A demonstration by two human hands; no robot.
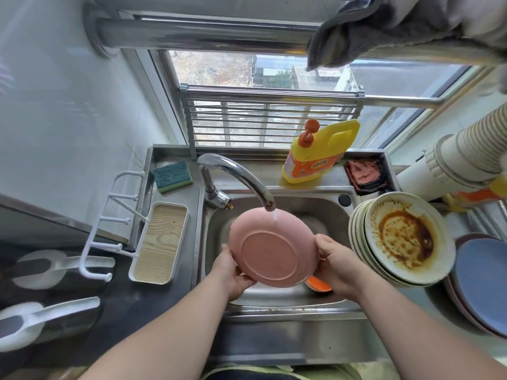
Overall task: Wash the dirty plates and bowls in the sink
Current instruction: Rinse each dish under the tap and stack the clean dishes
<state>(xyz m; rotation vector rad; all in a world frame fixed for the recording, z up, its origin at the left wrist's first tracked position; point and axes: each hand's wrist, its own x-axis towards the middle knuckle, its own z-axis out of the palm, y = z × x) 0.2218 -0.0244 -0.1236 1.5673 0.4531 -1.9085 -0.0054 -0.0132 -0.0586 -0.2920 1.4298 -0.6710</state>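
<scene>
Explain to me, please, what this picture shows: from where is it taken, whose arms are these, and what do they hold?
The single picture comes from a camera worn on a person's head, looking down, so the two bare arms are that person's own. The left hand and right hand hold a pink plate by its edges, underside toward the camera, under water running from the faucet above a steel sink. Right of the sink is a stack of dirty plates and some blue plates. Behind it are a yellow detergent bottle and a green sponge.
</scene>
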